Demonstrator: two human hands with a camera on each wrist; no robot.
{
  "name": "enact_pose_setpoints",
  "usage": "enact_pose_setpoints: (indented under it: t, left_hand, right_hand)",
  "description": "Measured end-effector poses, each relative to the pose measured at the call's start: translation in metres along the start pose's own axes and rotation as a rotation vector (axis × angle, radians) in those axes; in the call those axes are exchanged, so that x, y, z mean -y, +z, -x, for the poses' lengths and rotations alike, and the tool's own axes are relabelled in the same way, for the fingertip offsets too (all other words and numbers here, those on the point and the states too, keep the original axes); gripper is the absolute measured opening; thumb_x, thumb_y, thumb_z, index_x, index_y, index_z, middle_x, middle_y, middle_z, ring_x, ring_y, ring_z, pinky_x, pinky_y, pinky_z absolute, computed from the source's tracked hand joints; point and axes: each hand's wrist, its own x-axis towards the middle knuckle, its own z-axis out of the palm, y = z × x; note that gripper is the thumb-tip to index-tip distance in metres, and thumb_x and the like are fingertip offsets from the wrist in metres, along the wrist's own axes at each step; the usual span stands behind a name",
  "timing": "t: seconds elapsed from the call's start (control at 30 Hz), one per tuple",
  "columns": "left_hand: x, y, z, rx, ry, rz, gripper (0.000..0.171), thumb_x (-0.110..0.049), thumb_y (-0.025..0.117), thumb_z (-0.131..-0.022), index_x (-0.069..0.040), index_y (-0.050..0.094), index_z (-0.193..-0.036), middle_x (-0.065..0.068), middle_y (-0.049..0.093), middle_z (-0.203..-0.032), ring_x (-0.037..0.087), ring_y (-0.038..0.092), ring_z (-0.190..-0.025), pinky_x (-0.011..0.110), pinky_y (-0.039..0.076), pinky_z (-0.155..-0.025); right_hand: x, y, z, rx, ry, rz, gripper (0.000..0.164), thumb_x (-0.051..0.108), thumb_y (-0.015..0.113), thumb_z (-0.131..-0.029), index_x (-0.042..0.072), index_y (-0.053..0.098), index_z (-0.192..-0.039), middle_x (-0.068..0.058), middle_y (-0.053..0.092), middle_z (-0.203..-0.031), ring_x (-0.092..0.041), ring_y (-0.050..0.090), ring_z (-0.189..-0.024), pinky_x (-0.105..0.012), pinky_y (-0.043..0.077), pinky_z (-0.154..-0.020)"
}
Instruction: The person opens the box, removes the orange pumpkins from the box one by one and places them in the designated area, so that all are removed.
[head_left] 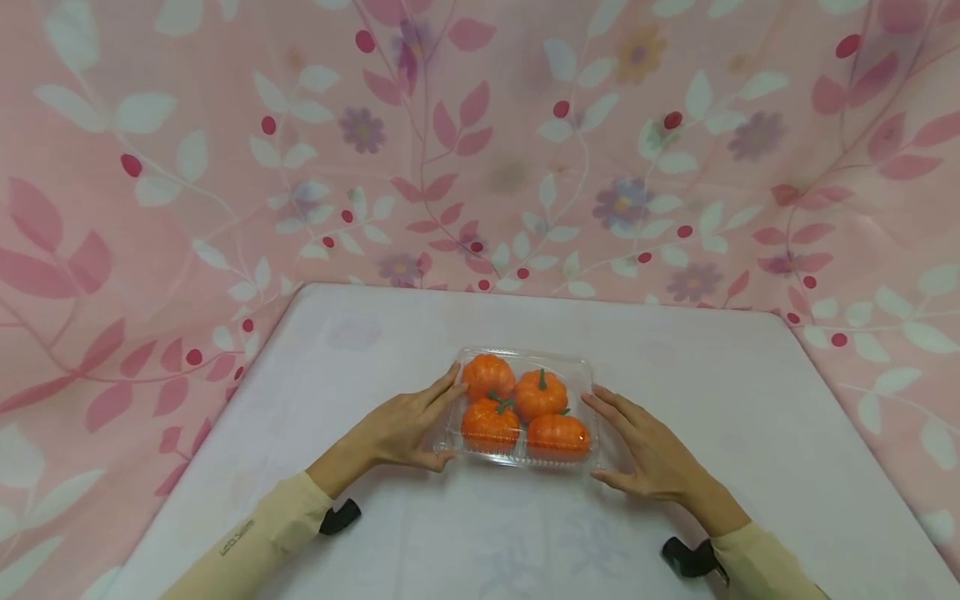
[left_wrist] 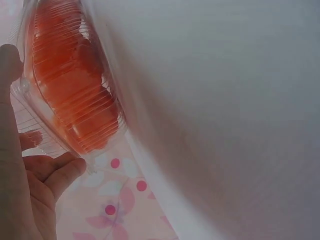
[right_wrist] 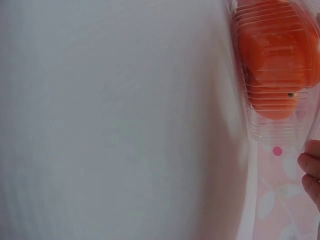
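Note:
A clear plastic clamshell box lies on the white table and holds several small orange pumpkins with green stems. Its lid looks down over them. At the box's left side, my left hand reaches with fairly straight fingers; in the left wrist view its fingertips touch the box's rim. My right hand is at the opposite side. Its fingertips meet the rim at the far right corner, while the thumb stands a little apart from the front corner. Parts of the right hand lie outside its wrist view.
A white cloth covers the table. Behind and beside it hangs a pink curtain with leaves and flowers. Dark wrist devices sit at both of my beige sleeves.

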Motion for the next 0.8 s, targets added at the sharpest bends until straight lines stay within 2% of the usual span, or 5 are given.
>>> enact_pose_setpoints:
  t: [0.13, 0.23, 0.37, 0.6, 0.8]
  left_hand:
    - [-0.001, -0.002, 0.001, 0.000, 0.010, -0.009, 0.090, -0.045, 0.077, -0.071, 0.002, 0.045, -0.141, 0.030, 0.037, -0.151, 0.030, 0.071, -0.098, 0.031, 0.061, -0.070]
    - [0.000, -0.004, 0.001, 0.005, 0.033, -0.035, 0.086, -0.042, 0.075, -0.073, 0.001, 0.045, -0.141, 0.029, 0.037, -0.151, 0.025, 0.073, -0.086, 0.029, 0.060, -0.065]
    - [0.002, -0.006, 0.000, -0.021, 0.067, -0.059, 0.083, -0.037, 0.075, -0.072, 0.003, 0.046, -0.140, 0.029, 0.040, -0.149, 0.020, 0.071, -0.073, 0.027, 0.059, -0.061]
    - [0.006, -0.002, 0.001, -0.073, 0.099, 0.005, 0.084, -0.035, 0.075, -0.072, 0.004, 0.044, -0.140, 0.031, 0.041, -0.147, 0.022, 0.072, -0.076, 0.027, 0.059, -0.063]
    - [0.011, -0.001, 0.002, -0.105, 0.115, 0.047, 0.082, -0.037, 0.074, -0.073, 0.005, 0.046, -0.138, 0.031, 0.042, -0.146, 0.022, 0.072, -0.076, 0.027, 0.059, -0.062]
  right_hand:
    - [-0.001, 0.001, -0.001, 0.002, -0.011, -0.002, 0.097, 0.057, 0.074, -0.075, 0.014, 0.035, -0.152, -0.015, 0.042, -0.151, -0.033, 0.050, -0.130, -0.056, 0.049, -0.098]
    - [-0.002, 0.001, -0.001, 0.002, -0.014, -0.011, 0.096, 0.057, 0.073, -0.076, 0.014, 0.035, -0.152, -0.014, 0.042, -0.151, -0.033, 0.050, -0.130, -0.056, 0.049, -0.098]
    - [-0.004, -0.001, -0.003, 0.009, -0.011, -0.024, 0.096, 0.054, 0.073, -0.075, 0.013, 0.034, -0.153, -0.014, 0.041, -0.152, -0.033, 0.050, -0.130, -0.056, 0.049, -0.098]
    - [-0.003, -0.010, -0.010, 0.021, -0.066, 0.048, 0.098, 0.059, 0.074, -0.072, 0.011, 0.039, -0.150, -0.016, 0.049, -0.144, -0.033, 0.057, -0.121, -0.052, 0.054, -0.093]
    - [-0.002, -0.014, -0.014, -0.005, -0.146, 0.104, 0.086, 0.065, 0.059, -0.085, 0.005, 0.045, -0.145, -0.017, 0.057, -0.136, -0.034, 0.061, -0.117, -0.051, 0.055, -0.091]
